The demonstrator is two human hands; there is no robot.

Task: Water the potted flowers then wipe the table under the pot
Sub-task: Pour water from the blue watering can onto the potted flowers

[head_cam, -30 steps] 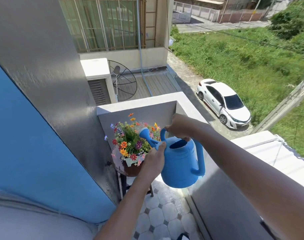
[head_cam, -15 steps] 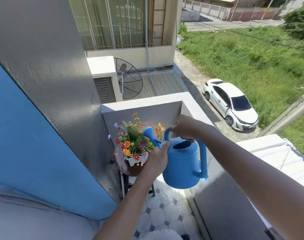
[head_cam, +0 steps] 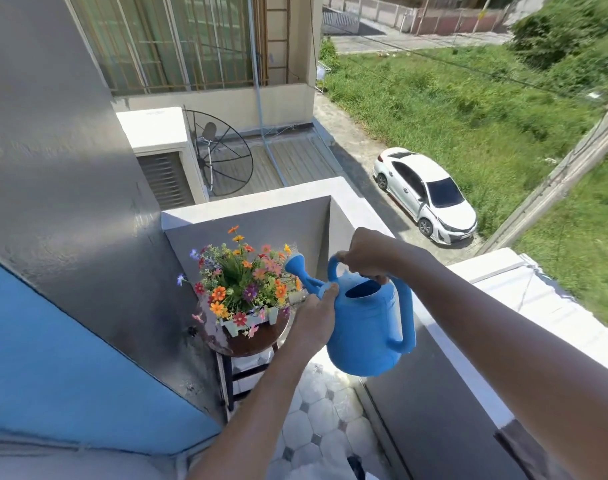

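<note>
A blue watering can (head_cam: 368, 327) hangs in the air to the right of the potted flowers (head_cam: 242, 284). My right hand (head_cam: 366, 252) grips its top handle. My left hand (head_cam: 314, 317) presses against the can's left side at the base of the spout. The spout's rose (head_cam: 294, 265) points up and left, level with the right edge of the blooms. The flowers stand in a small pale pot (head_cam: 249, 320) on a round dark brown table (head_cam: 242, 342) whose top looks wet and glossy. No water stream is visible.
The table stands in the balcony's far corner, between the grey wall (head_cam: 70, 188) on the left and the white-topped parapet (head_cam: 444, 344) behind and right. Pale octagonal floor tiles (head_cam: 323, 417) run toward me. Far below are a white car (head_cam: 425, 194) and grass.
The view has shifted slightly and the can and both hands sit a little farther right of the flowers. The spout rose has risen a bit relative to the blooms.
</note>
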